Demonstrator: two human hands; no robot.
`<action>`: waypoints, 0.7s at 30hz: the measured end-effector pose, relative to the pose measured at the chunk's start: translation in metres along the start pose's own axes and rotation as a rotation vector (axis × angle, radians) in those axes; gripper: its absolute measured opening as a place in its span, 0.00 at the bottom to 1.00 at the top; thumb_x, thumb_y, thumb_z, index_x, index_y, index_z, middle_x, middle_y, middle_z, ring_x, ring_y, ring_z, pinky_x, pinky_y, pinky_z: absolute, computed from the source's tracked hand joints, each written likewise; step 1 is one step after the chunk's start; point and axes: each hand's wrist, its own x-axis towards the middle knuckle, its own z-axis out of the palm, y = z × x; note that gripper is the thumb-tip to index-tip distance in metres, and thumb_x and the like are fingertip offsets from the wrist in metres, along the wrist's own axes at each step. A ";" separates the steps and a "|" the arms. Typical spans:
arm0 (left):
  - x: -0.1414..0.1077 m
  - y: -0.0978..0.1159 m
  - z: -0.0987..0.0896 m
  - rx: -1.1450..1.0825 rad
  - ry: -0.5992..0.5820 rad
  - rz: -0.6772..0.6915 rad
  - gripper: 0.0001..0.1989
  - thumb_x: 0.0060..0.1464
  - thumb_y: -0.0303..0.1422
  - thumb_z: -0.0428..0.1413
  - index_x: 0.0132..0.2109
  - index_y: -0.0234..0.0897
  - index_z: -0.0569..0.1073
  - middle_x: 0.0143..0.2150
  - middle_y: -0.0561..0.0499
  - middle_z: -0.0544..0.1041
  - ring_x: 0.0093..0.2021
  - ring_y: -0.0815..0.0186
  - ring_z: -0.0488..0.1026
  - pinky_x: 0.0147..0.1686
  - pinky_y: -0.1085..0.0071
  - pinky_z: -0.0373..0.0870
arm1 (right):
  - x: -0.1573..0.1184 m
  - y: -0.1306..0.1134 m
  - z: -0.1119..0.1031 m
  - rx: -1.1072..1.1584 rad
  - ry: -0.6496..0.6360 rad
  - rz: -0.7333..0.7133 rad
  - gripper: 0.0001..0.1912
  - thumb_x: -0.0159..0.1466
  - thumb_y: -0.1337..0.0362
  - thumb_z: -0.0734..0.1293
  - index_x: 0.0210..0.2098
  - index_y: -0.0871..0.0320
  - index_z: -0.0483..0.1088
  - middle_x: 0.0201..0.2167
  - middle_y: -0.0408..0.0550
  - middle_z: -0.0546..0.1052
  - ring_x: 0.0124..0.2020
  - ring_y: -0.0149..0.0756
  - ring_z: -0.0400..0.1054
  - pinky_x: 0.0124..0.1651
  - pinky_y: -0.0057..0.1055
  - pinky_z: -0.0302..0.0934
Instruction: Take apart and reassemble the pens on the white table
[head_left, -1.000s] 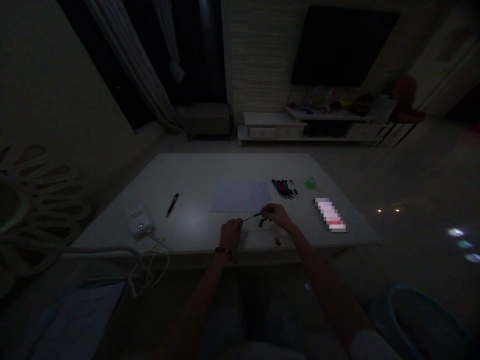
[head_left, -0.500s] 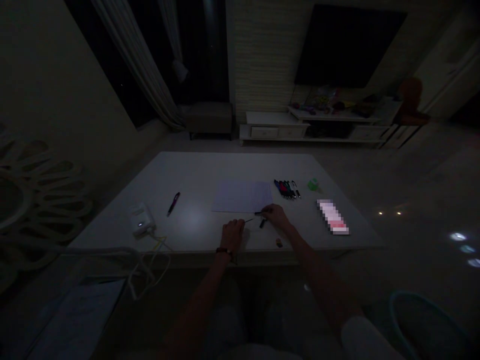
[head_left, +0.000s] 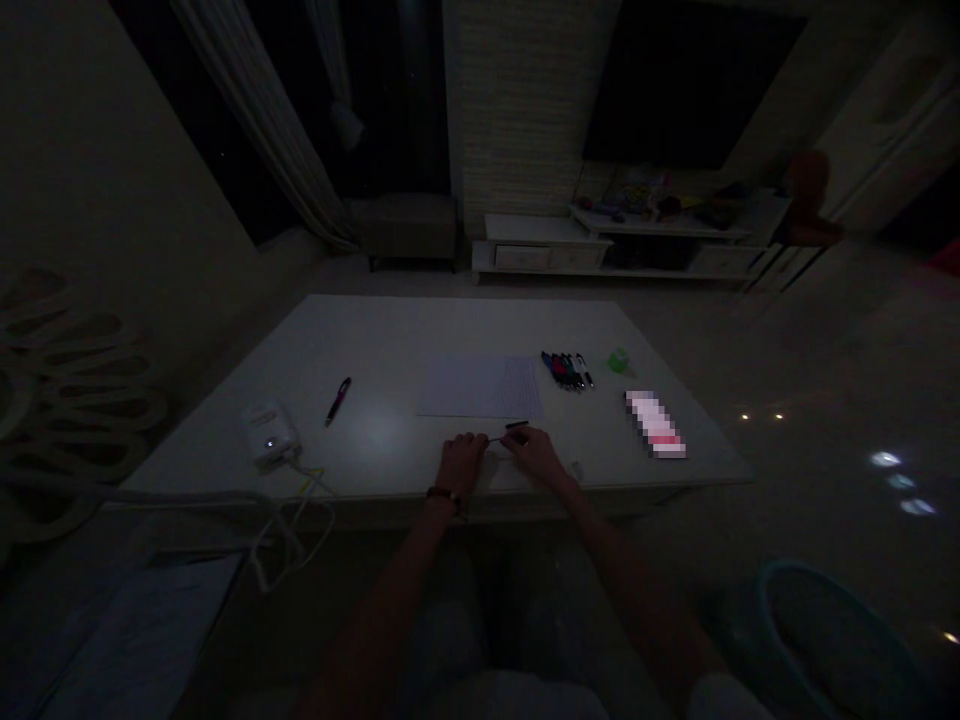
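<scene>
My left hand, a dark band at its wrist, is closed on one end of a thin dark pen refill just above the near part of the white table. The fingers of my right hand pinch the refill's other end. Just beyond my right fingers lies a short black pen part. A sheet of paper, with lines of writing on its right side, is in front of both hands. Dim light hides the fine detail.
Several pens lie in a row right of the paper, near a small green object and a phone. At the left are a single pen and a white device with cables. A tub stands lower right.
My right hand has left the black pen part on the table and moved left and nearer, onto the refill's free end. My left hand keeps its hold. The view has shifted slightly.
</scene>
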 end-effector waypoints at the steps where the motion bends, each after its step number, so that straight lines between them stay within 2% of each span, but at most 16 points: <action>1: 0.000 0.000 0.000 -0.001 -0.004 0.001 0.13 0.63 0.35 0.39 0.45 0.41 0.67 0.40 0.49 0.71 0.42 0.63 0.66 0.41 0.66 0.55 | -0.001 0.001 0.001 0.004 0.010 0.009 0.14 0.55 0.55 0.65 0.33 0.59 0.74 0.31 0.49 0.78 0.33 0.36 0.70 0.39 0.31 0.62; 6: 0.000 0.000 0.000 -0.004 -0.009 -0.055 0.12 0.63 0.34 0.40 0.45 0.42 0.67 0.41 0.49 0.71 0.43 0.63 0.65 0.43 0.65 0.55 | -0.011 0.026 -0.020 -0.006 0.123 0.068 0.13 0.54 0.55 0.65 0.30 0.59 0.74 0.29 0.48 0.76 0.31 0.35 0.69 0.38 0.30 0.62; 9: 0.001 -0.001 0.001 -0.017 0.008 -0.079 0.12 0.62 0.34 0.42 0.45 0.43 0.68 0.42 0.48 0.71 0.45 0.62 0.64 0.45 0.64 0.56 | -0.022 0.038 -0.031 -0.090 0.157 0.032 0.13 0.55 0.56 0.65 0.32 0.58 0.74 0.30 0.47 0.74 0.30 0.33 0.67 0.35 0.29 0.61; 14: 0.001 -0.002 0.000 -0.077 0.062 -0.067 0.10 0.59 0.34 0.47 0.45 0.44 0.71 0.43 0.48 0.71 0.47 0.62 0.64 0.47 0.62 0.57 | -0.021 0.033 -0.022 -0.277 0.122 -0.046 0.09 0.56 0.59 0.66 0.32 0.55 0.76 0.32 0.47 0.71 0.36 0.34 0.65 0.41 0.29 0.60; 18: -0.001 -0.007 0.003 -0.118 0.119 -0.035 0.10 0.56 0.33 0.50 0.43 0.47 0.74 0.45 0.49 0.72 0.48 0.62 0.65 0.52 0.60 0.55 | -0.023 0.034 -0.016 -0.317 0.182 -0.088 0.12 0.57 0.59 0.66 0.38 0.56 0.74 0.35 0.49 0.71 0.39 0.36 0.65 0.44 0.30 0.60; 21: 0.001 -0.007 0.005 -0.150 0.163 -0.032 0.10 0.56 0.34 0.51 0.44 0.46 0.74 0.47 0.49 0.72 0.50 0.61 0.64 0.56 0.57 0.50 | -0.032 0.041 -0.016 -0.328 0.271 -0.139 0.12 0.59 0.60 0.63 0.39 0.58 0.73 0.36 0.51 0.70 0.41 0.37 0.64 0.46 0.33 0.61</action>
